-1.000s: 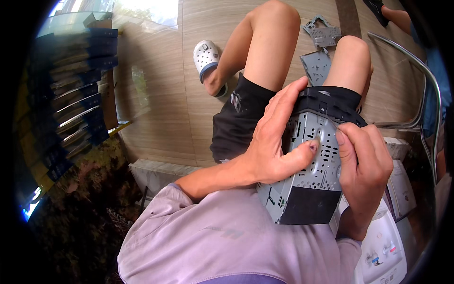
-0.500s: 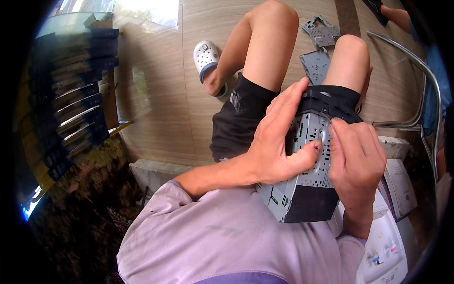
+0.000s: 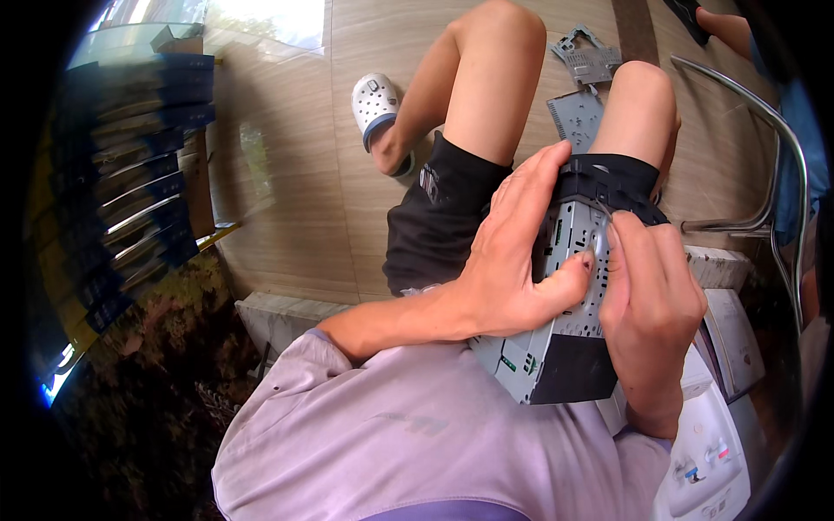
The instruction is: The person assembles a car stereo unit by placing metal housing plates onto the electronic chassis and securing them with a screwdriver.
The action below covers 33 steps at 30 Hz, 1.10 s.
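On my lap rests a car stereo unit (image 3: 577, 325), a perforated silver metal box with a black plate at its near end and a black plastic front at its far end. My left hand (image 3: 499, 269) grips it from the left, fingers stretched along its side and thumb pressed on the perforated face. At the right edge, close to the black front, my right hand (image 3: 656, 300) is closed in a pinch. A thin grey sliver shows by its fingertips; what they hold is mostly hidden.
Loose metal panels (image 3: 577, 117) lie on the tiled floor beyond my knees. A chrome chair frame (image 3: 786, 139) curves at the right, near another person's leg (image 3: 728, 36). Stacked blue boxes (image 3: 187, 91) stand at left. A white plastic casing (image 3: 708, 443) sits at lower right.
The pinching fingers of my right hand have shifted slightly at the edge by the black front. My left hand keeps its hold, and the unit has barely moved.
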Each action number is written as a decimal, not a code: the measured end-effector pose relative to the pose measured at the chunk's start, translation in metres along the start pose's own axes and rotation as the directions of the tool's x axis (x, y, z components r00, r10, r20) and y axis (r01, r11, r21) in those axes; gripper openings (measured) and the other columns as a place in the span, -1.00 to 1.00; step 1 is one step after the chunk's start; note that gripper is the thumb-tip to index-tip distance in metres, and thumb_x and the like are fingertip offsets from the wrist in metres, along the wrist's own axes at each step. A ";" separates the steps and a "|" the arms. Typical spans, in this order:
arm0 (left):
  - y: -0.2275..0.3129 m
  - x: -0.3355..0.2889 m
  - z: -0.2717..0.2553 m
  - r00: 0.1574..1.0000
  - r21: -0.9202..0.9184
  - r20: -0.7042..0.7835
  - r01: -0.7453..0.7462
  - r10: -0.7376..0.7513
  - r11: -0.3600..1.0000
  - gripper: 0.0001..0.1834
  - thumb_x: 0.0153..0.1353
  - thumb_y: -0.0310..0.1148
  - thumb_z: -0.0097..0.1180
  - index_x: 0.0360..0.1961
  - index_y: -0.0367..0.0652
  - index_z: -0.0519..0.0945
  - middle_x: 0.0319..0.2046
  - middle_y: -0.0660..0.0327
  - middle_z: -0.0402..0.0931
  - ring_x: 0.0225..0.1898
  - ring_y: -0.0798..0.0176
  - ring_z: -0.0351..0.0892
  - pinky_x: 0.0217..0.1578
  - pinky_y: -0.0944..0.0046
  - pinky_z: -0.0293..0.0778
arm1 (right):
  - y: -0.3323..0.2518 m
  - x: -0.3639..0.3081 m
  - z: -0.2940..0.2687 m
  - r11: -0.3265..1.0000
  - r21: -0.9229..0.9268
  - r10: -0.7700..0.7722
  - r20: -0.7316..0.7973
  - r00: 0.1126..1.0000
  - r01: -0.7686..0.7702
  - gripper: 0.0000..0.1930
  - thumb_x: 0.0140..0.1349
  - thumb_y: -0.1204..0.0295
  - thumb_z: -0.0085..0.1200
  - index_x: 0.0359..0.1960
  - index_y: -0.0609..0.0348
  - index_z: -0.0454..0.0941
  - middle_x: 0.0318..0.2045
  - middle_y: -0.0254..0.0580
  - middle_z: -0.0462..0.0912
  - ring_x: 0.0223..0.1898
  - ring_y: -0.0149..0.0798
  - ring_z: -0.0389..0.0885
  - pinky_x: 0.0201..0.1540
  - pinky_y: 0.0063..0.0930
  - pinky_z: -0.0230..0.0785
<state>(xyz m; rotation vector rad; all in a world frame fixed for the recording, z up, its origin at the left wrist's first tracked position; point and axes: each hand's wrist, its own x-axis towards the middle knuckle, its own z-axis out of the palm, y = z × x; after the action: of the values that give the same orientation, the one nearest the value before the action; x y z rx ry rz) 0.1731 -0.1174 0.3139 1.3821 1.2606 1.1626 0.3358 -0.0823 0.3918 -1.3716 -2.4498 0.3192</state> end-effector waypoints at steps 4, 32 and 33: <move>-0.001 -0.001 0.003 1.000 -0.002 -0.009 -0.018 0.018 1.000 -0.02 0.00 -0.30 0.24 0.45 -0.49 0.16 0.32 -0.33 0.29 0.39 -0.29 0.28 0.43 -0.06 0.12 | -0.002 0.004 -0.013 0.999 -0.051 0.002 0.086 0.996 0.003 -0.58 -0.09 0.73 0.21 -0.10 0.25 0.64 -0.42 -0.17 0.38 -0.47 -0.13 0.54 -0.43 -0.24 0.42; -0.003 -0.002 0.006 0.996 -0.067 -0.079 0.042 -0.048 0.997 0.03 0.02 -0.22 0.29 0.47 -0.51 0.17 0.38 -0.36 0.25 0.45 -0.28 0.24 0.46 -0.07 0.06 | 0.008 0.009 -0.005 1.000 0.012 0.009 0.066 0.998 -0.010 -0.88 0.25 0.56 0.28 -0.20 0.15 0.66 -0.46 -0.13 0.45 -0.51 -0.01 0.52 -0.42 -0.20 0.41; -0.004 -0.002 0.007 0.996 -0.066 -0.078 0.042 -0.047 0.997 0.03 0.02 -0.22 0.29 0.47 -0.51 0.17 0.38 -0.36 0.25 0.45 -0.28 0.24 0.46 -0.07 0.06 | 0.011 0.007 -0.002 1.000 0.022 0.016 0.041 0.999 -0.017 -0.87 0.25 0.57 0.28 -0.18 0.16 0.66 -0.45 -0.13 0.46 -0.50 -0.01 0.52 -0.41 -0.20 0.41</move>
<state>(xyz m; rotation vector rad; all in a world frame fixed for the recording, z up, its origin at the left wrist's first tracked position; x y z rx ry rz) 0.1791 -0.1194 0.3090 1.2654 1.2917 1.2276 0.3416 -0.0701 0.3908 -1.3896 -2.4609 0.3810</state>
